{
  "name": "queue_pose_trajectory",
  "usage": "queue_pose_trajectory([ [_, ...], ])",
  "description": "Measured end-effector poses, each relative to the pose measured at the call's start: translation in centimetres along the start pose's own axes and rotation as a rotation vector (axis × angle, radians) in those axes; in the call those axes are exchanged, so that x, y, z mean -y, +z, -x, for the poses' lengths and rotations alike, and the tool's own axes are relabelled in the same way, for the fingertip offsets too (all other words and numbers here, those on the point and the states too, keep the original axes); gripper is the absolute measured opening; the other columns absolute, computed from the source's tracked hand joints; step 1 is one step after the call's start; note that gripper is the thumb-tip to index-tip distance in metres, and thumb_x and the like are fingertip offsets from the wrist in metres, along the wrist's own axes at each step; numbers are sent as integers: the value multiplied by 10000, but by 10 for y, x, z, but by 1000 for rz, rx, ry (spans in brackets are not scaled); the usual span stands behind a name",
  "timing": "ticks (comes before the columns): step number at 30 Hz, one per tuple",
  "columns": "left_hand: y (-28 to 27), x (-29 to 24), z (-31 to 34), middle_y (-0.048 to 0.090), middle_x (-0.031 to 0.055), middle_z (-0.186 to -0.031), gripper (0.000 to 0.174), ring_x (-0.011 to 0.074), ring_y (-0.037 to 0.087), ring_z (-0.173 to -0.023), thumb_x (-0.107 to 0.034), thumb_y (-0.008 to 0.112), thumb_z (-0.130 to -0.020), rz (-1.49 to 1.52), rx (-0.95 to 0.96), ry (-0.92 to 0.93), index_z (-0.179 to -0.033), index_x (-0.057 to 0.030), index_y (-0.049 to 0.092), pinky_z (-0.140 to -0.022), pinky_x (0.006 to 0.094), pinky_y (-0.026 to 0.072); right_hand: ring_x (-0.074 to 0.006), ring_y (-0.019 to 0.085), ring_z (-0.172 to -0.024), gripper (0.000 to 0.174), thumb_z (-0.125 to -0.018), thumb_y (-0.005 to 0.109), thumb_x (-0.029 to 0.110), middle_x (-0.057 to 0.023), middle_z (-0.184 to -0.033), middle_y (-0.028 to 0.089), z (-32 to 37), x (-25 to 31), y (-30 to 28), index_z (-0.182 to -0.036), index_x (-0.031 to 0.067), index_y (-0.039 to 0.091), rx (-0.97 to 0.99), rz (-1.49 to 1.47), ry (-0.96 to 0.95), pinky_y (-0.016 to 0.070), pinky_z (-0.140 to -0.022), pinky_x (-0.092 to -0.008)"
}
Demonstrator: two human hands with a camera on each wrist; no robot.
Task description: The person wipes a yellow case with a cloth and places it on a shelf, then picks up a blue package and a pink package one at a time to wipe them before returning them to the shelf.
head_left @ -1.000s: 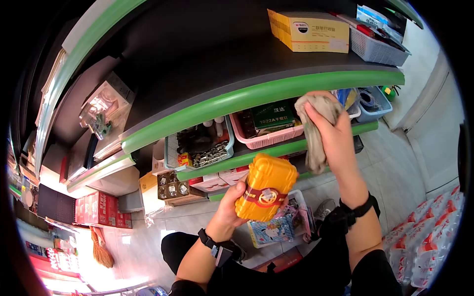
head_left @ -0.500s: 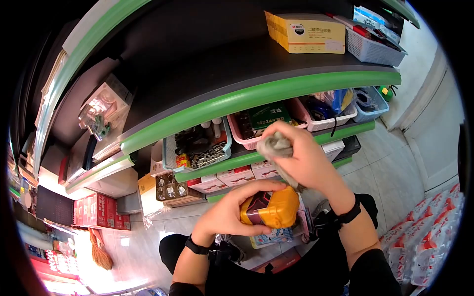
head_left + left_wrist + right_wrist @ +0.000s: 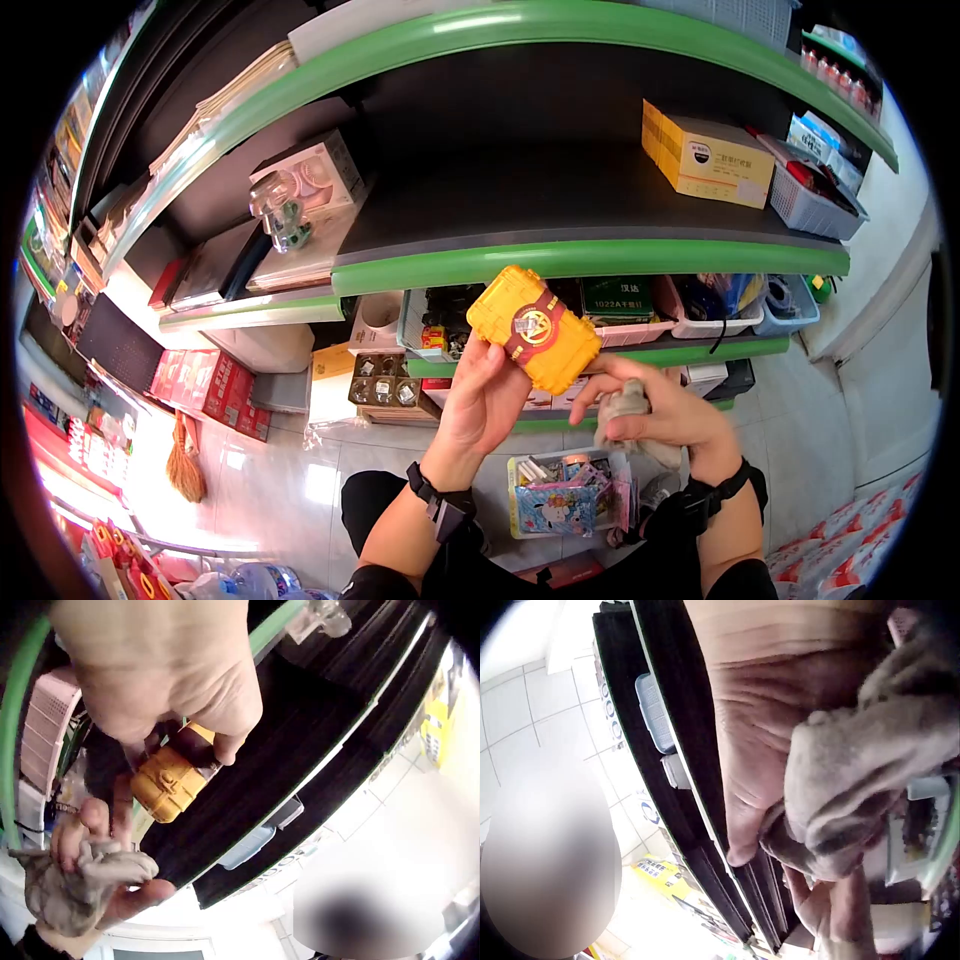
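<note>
A yellow plastic case point(image 3: 535, 325) with a dark red band and a round emblem is gripped by my left hand point(image 3: 485, 400), thumb on its near face. It is held up in front of the green shelf edge, its banded face toward the head camera. In the left wrist view the end of the case point(image 3: 169, 784) shows a moulded latch. My right hand point(image 3: 670, 405) holds a crumpled grey cloth point(image 3: 628, 405) just right of the case, its fingertips close to the case's lower corner. The cloth point(image 3: 855, 772) bunches across the palm in the right wrist view.
Below the green shelf edge point(image 3: 600, 258) stand baskets of goods, including a pink basket point(image 3: 635, 332) and a white basket point(image 3: 715, 325). A yellow box point(image 3: 710, 160) sits on the shelf above. On the floor is a white bin point(image 3: 620, 465) of packaged items.
The case was turned in the left hand, then raised with its emblem facing up again. The right hand brought the cloth down from the right, beside the case. The head view has shifted.
</note>
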State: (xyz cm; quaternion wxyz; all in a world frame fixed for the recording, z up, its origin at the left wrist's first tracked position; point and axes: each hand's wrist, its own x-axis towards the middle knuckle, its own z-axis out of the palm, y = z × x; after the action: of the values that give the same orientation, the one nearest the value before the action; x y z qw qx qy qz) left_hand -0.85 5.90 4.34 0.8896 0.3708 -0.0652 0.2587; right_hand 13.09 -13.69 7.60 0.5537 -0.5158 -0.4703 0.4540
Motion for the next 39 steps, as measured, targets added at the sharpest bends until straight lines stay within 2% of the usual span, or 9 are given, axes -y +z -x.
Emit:
queue_pose_trajectory([
  [2, -2, -4, 0, 404, 141, -1601, 712, 300, 382, -1499, -220, 649, -997, 25, 55, 13, -1595, -55, 300, -1249, 516, 288, -122, 641, -1041, 664, -987, 734, 333, -74, -1132, 695, -4, -6, 7, -1461, -35, 450, -23, -153, 55, 517, -921, -276],
  [5, -1, -9, 4, 395, 142, -1607, 709, 304, 388, -1494, -175, 633, -972, 25, 71, 17, -1589, -50, 307, -1246, 517, 292, -113, 622, -1051, 623, -991, 728, 317, -71, -1164, 673, -17, -13, 24, -1446, -25, 474, -432, 41, -53, 513, -918, -274],
  [10, 2, -22, 10, 410, 141, -1597, 726, 296, 396, -1487, -135, 617, -922, 30, 25, 20, -1578, -48, 321, -1243, 507, 296, -123, 617, -1060, 518, -949, 770, 224, -76, -1162, 667, -30, -4, 30, -1358, -20, 568, -513, 175, -106, 509, -927, -269],
  [15, -8, -43, 15, 417, 129, -1588, 739, 280, 387, -1493, -54, 527, -863, 171, 54, 94, -1573, -39, 322, -1260, 462, 263, -133, 618, -1047, 521, -913, 803, 203, -78, -1125, 679, -48, 36, 51, -1325, -45, 601, -394, 298, -103, 507, -938, -276],
  [18, -11, -63, 19, 415, 129, -1578, 680, 265, 386, -1488, -50, 510, -927, -3, -9, 187, -1575, -31, 306, -1258, 434, 269, -148, 614, -1072, 514, -916, 797, 219, -94, -1138, 679, -69, 66, 60, -1307, -62, 616, -372, 451, -119, 498, -966, -298],
  [21, -9, -89, 20, 412, 136, -1580, 640, 259, 442, -1448, -96, 516, -1009, -149, -86, 265, -1599, -21, 281, -1227, 450, 335, -160, 616, -1093, 524, -916, 791, 217, -107, -1161, 681, -102, 100, 64, -1319, -64, 606, -365, 664, -219, 492, -984, -304],
  [25, -26, -102, 23, 438, 163, -1560, 554, 257, 548, -1340, -155, 475, -1081, -299, -137, 286, -1586, -8, 302, -1128, 397, 435, -145, 629, -1076, 546, -923, 782, 235, -109, -1171, 688, -166, 126, 60, -1334, -76, 601, -324, 624, -207, 507, -959, -304],
  [35, -47, -142, 39, 487, 176, -1503, 459, 243, 629, -1201, -109, 464, -1053, -335, -223, 182, -1493, 12, 412, -1028, 367, 495, -326, 678, -1175, 651, -882, 784, 347, -243, -1275, 693, -283, 103, 32, -1361, -59, 611, -361, 997, -166, 513, -1016, -366],
  [39, -54, -150, 44, 525, 171, -1466, 435, 243, 643, -1174, -101, 468, -1049, -313, -216, 160, -1468, 14, 443, -1016, 361, 502, -330, 675, -1187, 633, -893, 778, 347, -242, -1278, 693, -288, 105, 37, -1365, -41, 616, -343, 1032, -155, 511, -1020, -365],
])
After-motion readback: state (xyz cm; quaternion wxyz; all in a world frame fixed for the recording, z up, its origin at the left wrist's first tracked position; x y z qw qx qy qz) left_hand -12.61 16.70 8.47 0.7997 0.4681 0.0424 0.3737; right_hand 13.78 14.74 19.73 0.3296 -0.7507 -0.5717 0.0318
